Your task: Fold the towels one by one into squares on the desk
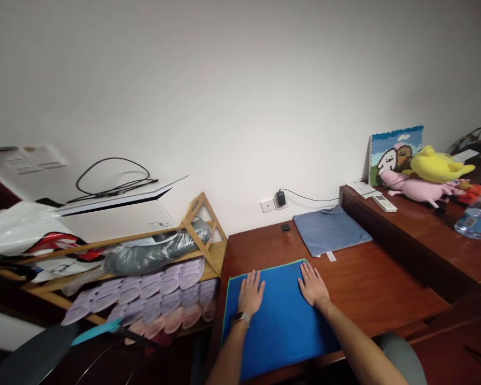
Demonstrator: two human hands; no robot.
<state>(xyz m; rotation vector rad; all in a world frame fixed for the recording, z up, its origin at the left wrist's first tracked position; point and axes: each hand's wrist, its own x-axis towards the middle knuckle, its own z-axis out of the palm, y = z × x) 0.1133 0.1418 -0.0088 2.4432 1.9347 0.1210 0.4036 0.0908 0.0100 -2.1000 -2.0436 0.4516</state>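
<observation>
A blue cloth (282, 315) with a green edge lies spread flat on the brown wooden desk (364, 283). My left hand (251, 293) rests palm down near its far left corner, fingers stretched out. Over by the far right corner, my right hand (313, 284) also lies flat on the cloth with its fingers apart. Neither hand grips anything. Behind the right hand is a folded grey-blue cloth (331, 230) with a white tag, apart from both hands.
Left of the desk stands a wooden rack (214, 256) with rows of slippers (160, 286) and a white box (120, 219). On the raised right ledge are plush toys (419, 190), a remote control (383, 203) and a plastic bottle (476, 222). A black plug (280, 198) sits in the wall.
</observation>
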